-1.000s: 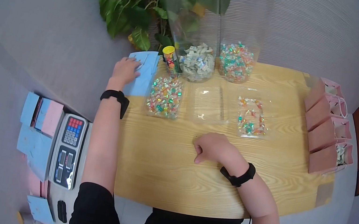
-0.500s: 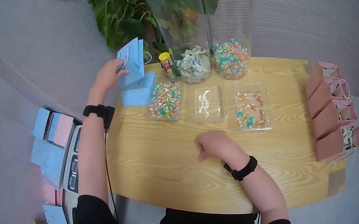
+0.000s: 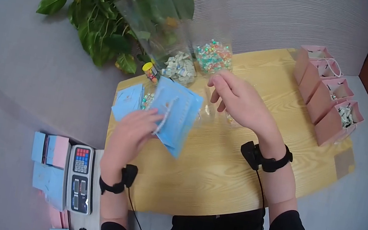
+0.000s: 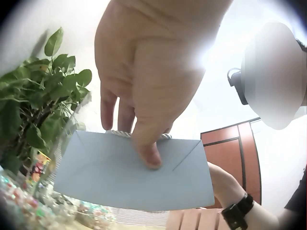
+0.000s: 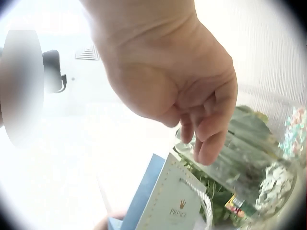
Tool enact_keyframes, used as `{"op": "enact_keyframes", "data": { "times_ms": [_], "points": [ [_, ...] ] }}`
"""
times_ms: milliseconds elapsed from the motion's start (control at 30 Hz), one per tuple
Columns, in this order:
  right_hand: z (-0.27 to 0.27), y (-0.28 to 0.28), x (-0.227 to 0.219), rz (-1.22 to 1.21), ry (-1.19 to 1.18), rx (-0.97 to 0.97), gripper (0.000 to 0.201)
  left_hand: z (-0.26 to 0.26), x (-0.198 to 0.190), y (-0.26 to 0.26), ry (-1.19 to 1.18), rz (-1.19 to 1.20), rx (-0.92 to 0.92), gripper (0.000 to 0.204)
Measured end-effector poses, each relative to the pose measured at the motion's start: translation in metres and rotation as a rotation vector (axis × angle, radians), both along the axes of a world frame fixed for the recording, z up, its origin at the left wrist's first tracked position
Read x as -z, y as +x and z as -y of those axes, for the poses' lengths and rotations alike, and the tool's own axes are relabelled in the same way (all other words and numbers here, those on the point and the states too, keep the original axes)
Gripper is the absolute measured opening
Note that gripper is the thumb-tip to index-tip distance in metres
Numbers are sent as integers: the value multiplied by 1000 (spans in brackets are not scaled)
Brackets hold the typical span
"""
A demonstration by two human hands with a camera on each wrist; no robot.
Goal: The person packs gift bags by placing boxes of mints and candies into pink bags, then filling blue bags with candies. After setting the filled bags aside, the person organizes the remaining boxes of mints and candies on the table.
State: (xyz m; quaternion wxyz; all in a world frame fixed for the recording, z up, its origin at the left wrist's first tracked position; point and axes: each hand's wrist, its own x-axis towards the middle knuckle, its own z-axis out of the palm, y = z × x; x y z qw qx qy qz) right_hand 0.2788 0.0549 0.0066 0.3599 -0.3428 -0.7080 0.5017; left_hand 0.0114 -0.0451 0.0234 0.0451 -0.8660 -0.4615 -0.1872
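My left hand (image 3: 129, 135) pinches a light blue paper gift bag (image 3: 182, 117) near its white rope handle, over the left part of the table. In the left wrist view, the thumb lies on the bag's flat face (image 4: 110, 177) and the other fingers go behind its edge. The right wrist view shows the bag's front (image 5: 163, 201), with a small crown print and dotted border. My right hand (image 3: 246, 103) hangs in the air to the right of the bag, fingers loosely curled with nothing in them. Behind the bag, a tray of wrapped candies (image 3: 147, 100) is mostly hidden.
Another blue bag (image 3: 129, 101) lies flat at the table's left edge. Tall clear containers hold pale wrapped pieces (image 3: 179, 68) and colourful candies (image 3: 214, 56). A yellow-capped tube (image 3: 149, 70) stands beside them. Several pink bags (image 3: 334, 116) line the right side. A scale (image 3: 80, 180) sits at lower left.
My left hand has lifted the blue bag off the left pile and carried it right and nearer. The right hand has risen from the table and moved forward.
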Motion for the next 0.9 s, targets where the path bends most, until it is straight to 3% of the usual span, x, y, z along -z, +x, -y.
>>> {"op": "enact_keyframes", "data": {
  "times_ms": [67,133,233,333,400,433,500,533,567,633,667,733,900],
  "points": [
    [-1,7,-4,-92,13,73,38,-6,1,18,-15,11,32,19],
    [8,6,-10,-16,47,-80,28,-13,2,29,-47,22,63,19],
    [10,0,-12,-42,199,22,32,-27,6,31,-33,117,77,17],
    [2,1,-9,-175,141,73,35,-38,15,27,39,101,84,35],
    [-1,-2,-7,-256,137,124,33,-45,29,45,101,1000,190,59],
    [-3,-4,-6,-343,151,174,31,-45,33,48,92,1008,178,59],
    [-4,-10,-3,-360,151,163,30,-42,33,54,-293,1788,468,72],
    [-3,-13,-1,-385,167,154,28,-38,28,61,-391,1874,355,62],
    [-1,-17,1,-375,157,145,28,-40,32,64,-386,1887,343,62],
    [2,-23,2,-349,173,153,28,-45,37,68,-351,1708,-37,59],
    [3,-25,2,-337,176,144,28,-48,37,70,-342,1722,-39,59],
    [5,-29,5,-192,200,151,30,-51,37,70,-298,1718,-227,56],
    [9,-32,5,-34,333,101,33,-60,38,36,-384,1958,-114,49]
  ]
}}
